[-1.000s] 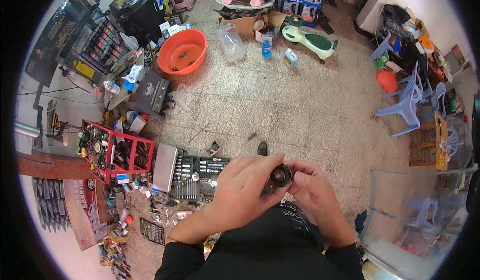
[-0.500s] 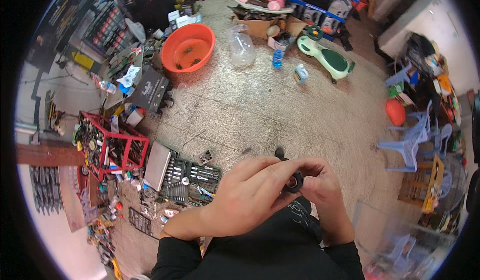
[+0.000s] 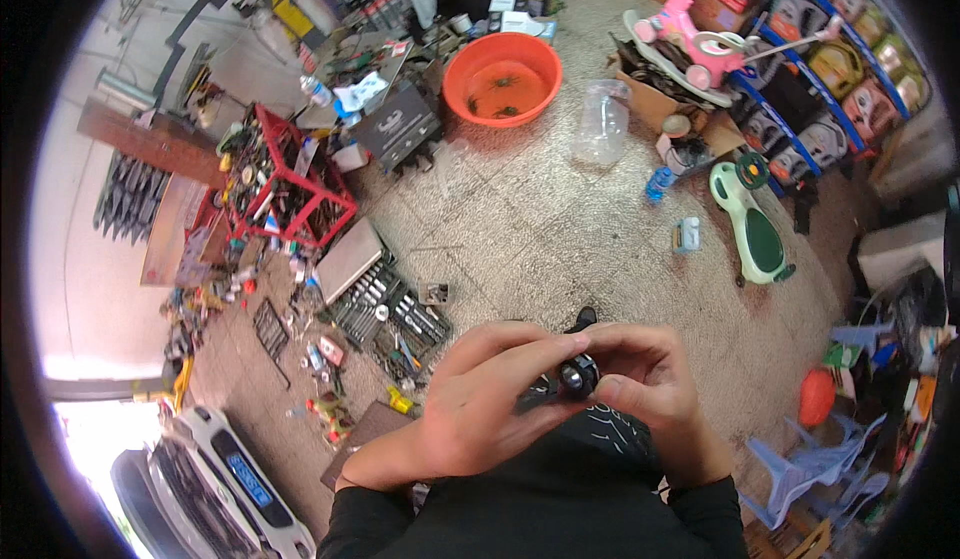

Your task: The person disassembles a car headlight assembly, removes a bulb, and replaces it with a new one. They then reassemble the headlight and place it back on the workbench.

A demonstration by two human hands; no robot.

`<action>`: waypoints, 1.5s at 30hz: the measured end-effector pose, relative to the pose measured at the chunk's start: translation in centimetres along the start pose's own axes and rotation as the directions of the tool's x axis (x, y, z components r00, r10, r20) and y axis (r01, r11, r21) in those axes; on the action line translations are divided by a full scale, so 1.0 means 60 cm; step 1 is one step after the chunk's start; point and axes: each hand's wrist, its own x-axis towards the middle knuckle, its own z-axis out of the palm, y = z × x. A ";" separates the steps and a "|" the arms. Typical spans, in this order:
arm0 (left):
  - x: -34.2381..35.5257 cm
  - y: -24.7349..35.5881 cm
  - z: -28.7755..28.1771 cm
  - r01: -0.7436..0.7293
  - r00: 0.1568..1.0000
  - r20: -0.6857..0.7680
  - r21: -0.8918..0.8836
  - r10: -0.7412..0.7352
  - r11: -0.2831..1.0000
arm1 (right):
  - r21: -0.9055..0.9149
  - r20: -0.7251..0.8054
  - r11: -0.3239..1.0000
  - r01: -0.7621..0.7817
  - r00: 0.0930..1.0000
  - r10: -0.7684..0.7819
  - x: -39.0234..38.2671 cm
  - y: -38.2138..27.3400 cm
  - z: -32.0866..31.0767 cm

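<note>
Both my hands are raised in front of my black top, cupped around a small black round part (image 3: 577, 375) with a shiny metal centre, seen end-on. My left hand (image 3: 492, 394) wraps it from the left with fingers reaching over it, hiding much of it. My right hand (image 3: 645, 384) grips it from the right, thumb at its lower edge and fingers curved above. A dark shoe (image 3: 586, 316) shows just beyond my hands.
An open socket set (image 3: 395, 309) and scattered tools lie left, near a red rack (image 3: 330, 194). An orange tub (image 3: 530, 114), green-white ride-on toy (image 3: 762, 239) and pink rocking toy (image 3: 680, 9) stand ahead. Blue chairs (image 3: 790, 474) are right; a white car (image 3: 280, 509) is lower left.
The view has swung leftward, bringing a car into sight at lower left. My hands still grip the black part, whose shiny centre now faces more toward the camera.
</note>
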 end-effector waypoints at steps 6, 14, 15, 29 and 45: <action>0.014 0.009 0.067 0.030 0.965 -0.263 0.091 -0.005 0.995 | -0.328 0.206 0.935 0.131 0.976 -0.064 0.048 -0.051 -0.059; 0.010 0.005 0.098 0.029 0.918 -0.395 0.127 0.024 0.991 | -0.496 0.371 0.828 0.263 0.926 -0.071 0.092 -0.079 -0.070; 0.010 0.003 0.099 0.014 0.910 -0.412 0.139 0.045 0.990 | -0.508 0.380 0.816 0.274 0.922 -0.073 0.096 -0.082 -0.068; -0.004 -0.037 0.084 -0.226 0.860 -0.405 0.243 0.310 0.943 | -0.616 0.414 0.683 0.393 0.899 -0.145 0.108 -0.094 -0.049; -0.029 -0.052 0.051 -0.229 0.876 -0.378 0.219 0.299 0.948 | -0.658 0.470 0.597 0.459 0.870 -0.150 0.119 -0.073 -0.026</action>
